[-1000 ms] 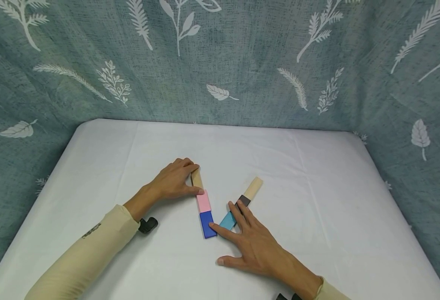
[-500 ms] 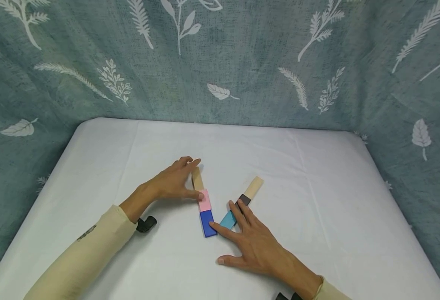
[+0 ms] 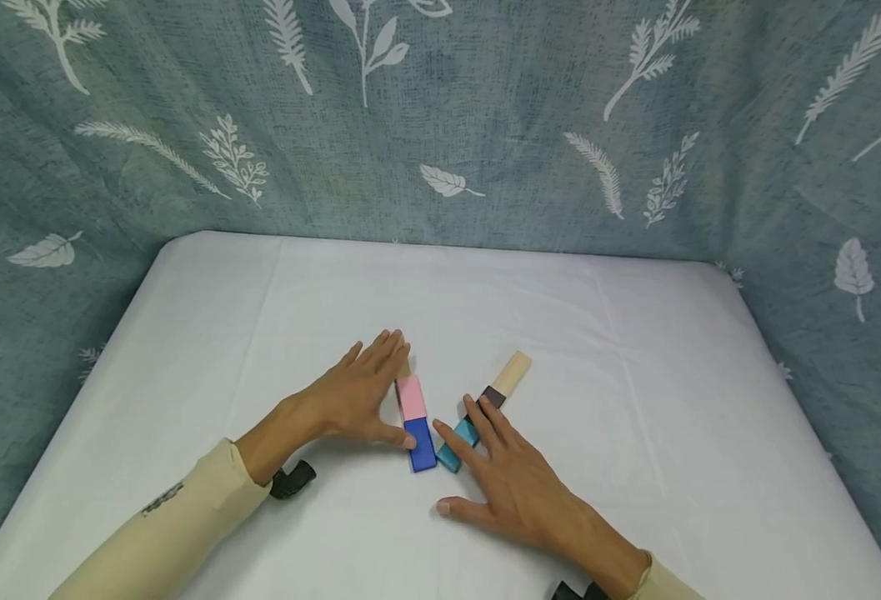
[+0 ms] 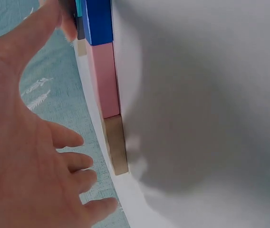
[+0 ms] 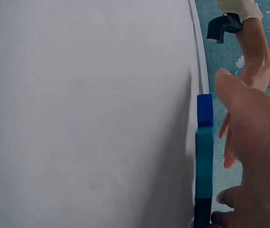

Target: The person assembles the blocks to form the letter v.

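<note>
Two rows of small rectangular blocks lie on the white cloth, nearly meeting at their near ends in a V. The left row runs from a blue block point(image 3: 422, 454) through a pink block point(image 3: 412, 397) to a plain wooden block point(image 4: 116, 145). Along it stretches my left hand point(image 3: 350, 404), thumb at the blue block and fingertips over the wooden one. In the right row are a light-blue block point(image 3: 451, 457), a dark block point(image 3: 494, 396) and another wooden block point(image 3: 513, 372). Spread straight fingers of my right hand point(image 3: 518, 492) reach over the light-blue and dark blocks, partly hiding them.
White cloth covers the table point(image 3: 680, 467). A teal curtain point(image 3: 515, 100) with white leaf prints hangs behind and at both sides. Black wrist devices point(image 3: 293, 480) sit under both forearms.
My left hand has come nearer and flattened, its thumb passing from the pink block to the blue one. The right index finger has left the blue block; the light-blue block's near end now shows.
</note>
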A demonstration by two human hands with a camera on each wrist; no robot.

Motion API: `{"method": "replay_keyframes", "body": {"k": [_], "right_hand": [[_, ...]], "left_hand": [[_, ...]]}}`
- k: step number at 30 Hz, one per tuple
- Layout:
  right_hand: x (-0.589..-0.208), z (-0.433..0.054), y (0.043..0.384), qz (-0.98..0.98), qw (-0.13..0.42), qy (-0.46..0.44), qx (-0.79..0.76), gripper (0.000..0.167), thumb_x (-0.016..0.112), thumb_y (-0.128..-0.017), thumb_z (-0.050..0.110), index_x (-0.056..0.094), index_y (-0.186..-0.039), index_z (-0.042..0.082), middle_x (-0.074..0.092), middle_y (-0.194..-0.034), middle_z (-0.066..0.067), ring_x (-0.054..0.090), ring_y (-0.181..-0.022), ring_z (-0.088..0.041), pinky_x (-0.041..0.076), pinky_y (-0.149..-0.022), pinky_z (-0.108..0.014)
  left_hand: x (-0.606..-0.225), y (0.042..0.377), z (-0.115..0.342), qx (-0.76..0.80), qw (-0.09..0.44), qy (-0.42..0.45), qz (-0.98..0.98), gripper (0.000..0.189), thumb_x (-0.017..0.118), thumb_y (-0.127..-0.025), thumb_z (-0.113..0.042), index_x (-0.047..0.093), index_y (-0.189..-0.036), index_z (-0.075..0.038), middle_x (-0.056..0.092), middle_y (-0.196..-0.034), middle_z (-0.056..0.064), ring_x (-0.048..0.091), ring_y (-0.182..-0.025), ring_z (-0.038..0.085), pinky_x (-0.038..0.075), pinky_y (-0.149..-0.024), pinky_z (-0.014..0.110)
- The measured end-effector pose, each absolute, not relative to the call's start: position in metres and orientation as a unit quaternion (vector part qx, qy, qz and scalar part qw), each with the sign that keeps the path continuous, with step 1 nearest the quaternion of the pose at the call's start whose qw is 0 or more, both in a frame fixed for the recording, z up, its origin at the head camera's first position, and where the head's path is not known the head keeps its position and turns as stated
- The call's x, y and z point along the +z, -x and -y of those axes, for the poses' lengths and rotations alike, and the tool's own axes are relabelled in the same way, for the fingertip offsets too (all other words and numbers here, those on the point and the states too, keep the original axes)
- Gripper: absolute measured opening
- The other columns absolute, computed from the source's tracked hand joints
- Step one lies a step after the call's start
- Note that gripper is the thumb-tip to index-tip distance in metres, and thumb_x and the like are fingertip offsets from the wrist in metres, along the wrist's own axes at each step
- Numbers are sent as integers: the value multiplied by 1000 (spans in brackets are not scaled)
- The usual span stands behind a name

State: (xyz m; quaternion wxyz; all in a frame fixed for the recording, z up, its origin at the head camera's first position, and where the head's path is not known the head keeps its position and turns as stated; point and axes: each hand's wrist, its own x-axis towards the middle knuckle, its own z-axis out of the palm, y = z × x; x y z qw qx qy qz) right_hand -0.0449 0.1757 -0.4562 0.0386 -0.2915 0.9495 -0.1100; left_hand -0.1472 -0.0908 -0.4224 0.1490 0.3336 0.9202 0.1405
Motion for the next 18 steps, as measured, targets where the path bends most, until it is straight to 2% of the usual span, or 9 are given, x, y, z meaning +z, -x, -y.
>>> {"method": "replay_keyframes", "body": {"k": [6,13,18], "right_hand": [[-450,-181,53,-953,7,272,-130,95,47,-91,77,22,-163,21,16,-167,-17,13,-154,-33,36,-113,-52],[-451,-198,73,-969,13,207,-136,109,48,-89,79,22,-160,0,16,-166,-22,13,-154,-35,20,-121,-49],[-456,-203,79,-973,30,186,-133,113,48,-88,80,23,-158,-4,14,-166,-22,11,-154,-33,13,-123,-48]], "left_hand": [[-425,145,92,140,142,-331,-922,131,70,-74,-78,11,-161,1,3,-168,18,-1,-155,31,7,-122,54],[-429,142,93,140,146,-325,-924,124,66,-79,-76,12,-161,1,7,-168,17,2,-155,30,7,-122,53],[-433,142,93,139,156,-326,-922,121,63,-82,-76,12,-161,0,8,-168,16,3,-155,29,7,-123,52]]}}
